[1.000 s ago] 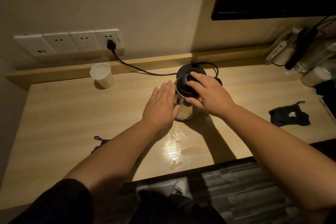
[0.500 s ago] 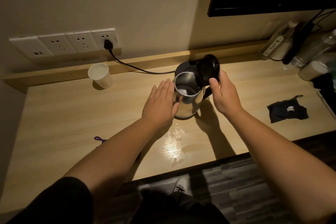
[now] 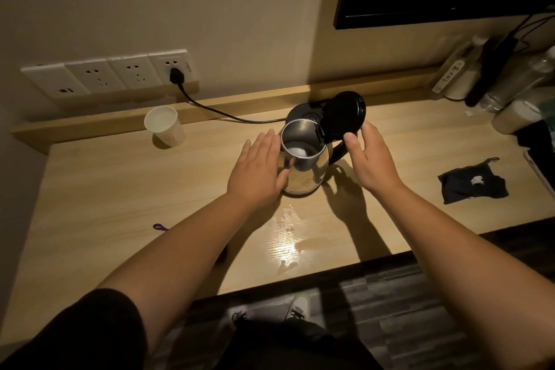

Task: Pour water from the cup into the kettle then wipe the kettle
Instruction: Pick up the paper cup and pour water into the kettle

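Now kettle [image 3: 303,159] lid [image 3: 344,115] up | left hand [image 3: 258,171] flat against kettle's side, fingers straight | right hand [image 3: 369,156] relaxed, empty, beside lid | cup [image 3: 164,127] left of kettle

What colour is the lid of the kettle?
Black. The open lid stands raised behind the silver kettle, seen in the head view.

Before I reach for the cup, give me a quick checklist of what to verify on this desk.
1. Kettle lid swung open: ok.
2. Kettle upright on the desk, steadied by the left hand: ok.
3. Right hand free to take the cup: ok.
4. Paper cup upright near the wall: ok.
5. Water in the cup: cannot tell.
6. Dark cloth lying ready for wiping: ok.
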Tool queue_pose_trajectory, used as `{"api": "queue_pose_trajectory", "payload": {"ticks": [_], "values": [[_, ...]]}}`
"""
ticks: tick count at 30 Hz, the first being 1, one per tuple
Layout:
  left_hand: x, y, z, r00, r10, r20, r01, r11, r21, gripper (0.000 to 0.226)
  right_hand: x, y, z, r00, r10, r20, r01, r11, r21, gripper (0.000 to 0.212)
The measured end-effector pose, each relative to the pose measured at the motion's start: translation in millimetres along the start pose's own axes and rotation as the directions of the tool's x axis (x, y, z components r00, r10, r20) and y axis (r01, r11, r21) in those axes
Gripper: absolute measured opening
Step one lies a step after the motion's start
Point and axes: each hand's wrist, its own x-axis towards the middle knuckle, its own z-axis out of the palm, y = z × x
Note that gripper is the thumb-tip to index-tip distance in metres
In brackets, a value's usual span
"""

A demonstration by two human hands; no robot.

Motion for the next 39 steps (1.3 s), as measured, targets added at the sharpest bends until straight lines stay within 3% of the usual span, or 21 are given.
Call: {"api": "queue_pose_trajectory", "payload": {"ticks": [5, 8, 11, 15, 21, 29, 39], "values": [[-2.8, -1.7, -8.0, 1.0, -0.018, 0.019, 0.017, 1.0, 0.025, 0.072, 1.0, -6.5, -23.3, 0.999, -0.021, -0.05, 0.012, 0.984, -0.176, 0.059], [-7.4, -3.2, -12.2, 0.999, -0.035, -0.006, 0.035, 0.998, 0.052, 0.073, -2.6, -16.4, -37.9, 0.982, -0.157, -0.11, 0.101, 0.911, -0.4, 0.063], [-14.1, -6.5, -16.8, 0.996, -0.08, -0.036, 0.082, 0.994, 0.078, 0.071, -8.3, -34.2, -39.2, 0.938, -0.343, -0.051, 0.269, 0.812, -0.518, 0.061], [-29.4, -12.7, -26.6, 0.987, -0.147, -0.059, 0.152, 0.984, 0.088, 0.069, -18.0, -67.4, -11.5, 0.868, -0.486, 0.102, 0.467, 0.728, -0.502, 0.057], [-61.2, -38.0, -42.5, 0.966, -0.235, -0.111, 0.245, 0.965, 0.091, 0.063, -18.5, -95.6, 54.8, 0.821, -0.473, 0.318, 0.57, 0.674, -0.47, 0.056], [-99.0, -95.3, -49.1, 0.918, -0.363, -0.159, 0.383, 0.915, 0.122, 0.059, -15.4, -119.7, 128.1, 0.751, -0.462, 0.473, 0.658, 0.588, -0.471, 0.057], [-110.9, -174.4, -35.4, 0.921, -0.372, -0.12, 0.382, 0.92, 0.085, 0.063, -10.3, -149.1, 201.2, 0.795, -0.353, 0.493, 0.595, 0.608, -0.525, 0.059]]}}
